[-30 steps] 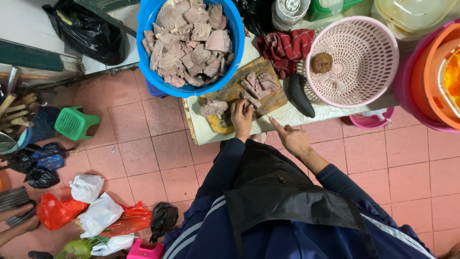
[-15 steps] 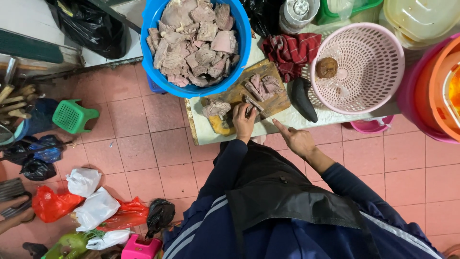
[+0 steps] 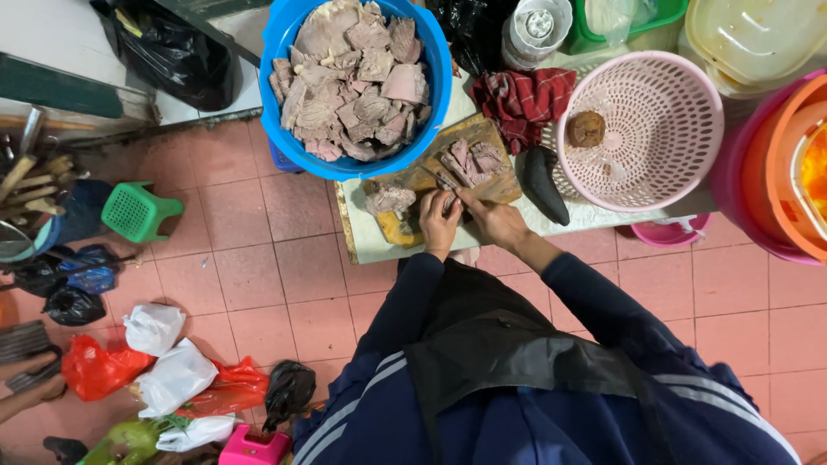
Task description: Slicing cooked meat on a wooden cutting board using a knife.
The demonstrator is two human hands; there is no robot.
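Meeting now — both hands [image 3: 469,220] on the meat [image 3: 448,205].

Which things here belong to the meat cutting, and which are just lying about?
In the job: left hand, right hand, knife, cutting board, meat pieces, blue tub.
Lying about: pink basket, red cloth, green stool, plastic bags.

A pale worktop [image 3: 370,245] carries a wooden cutting board [image 3: 482,142] at its near edge, a red checked cloth [image 3: 525,99] behind it, and a pink basket [image 3: 689,146] toward the right end.
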